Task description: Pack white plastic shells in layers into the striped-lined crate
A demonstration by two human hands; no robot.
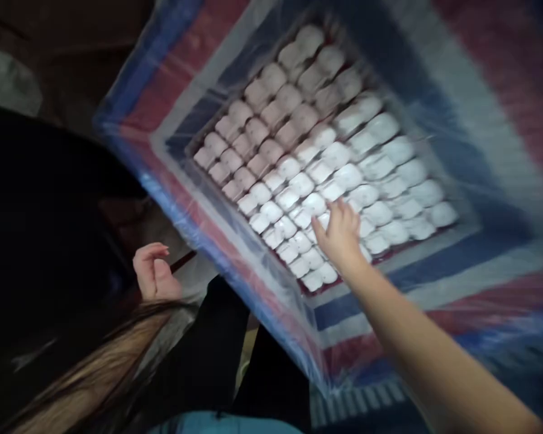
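i extend my right hand (339, 232) over the white pieces (337, 155), forearm slanting in from the lower right, thumb and fingers spread apart. blur prevents me from confirming contact. my left hand (156, 271) is raised outside the bag (181, 78), fingers curled inward; i cannot tell whether their tips meet the palm. the bag is striped red, white and blue, its mouth wide. the white pieces sit inside at the bottom, packed in slanting rows, the part near my right hand brighter lit.
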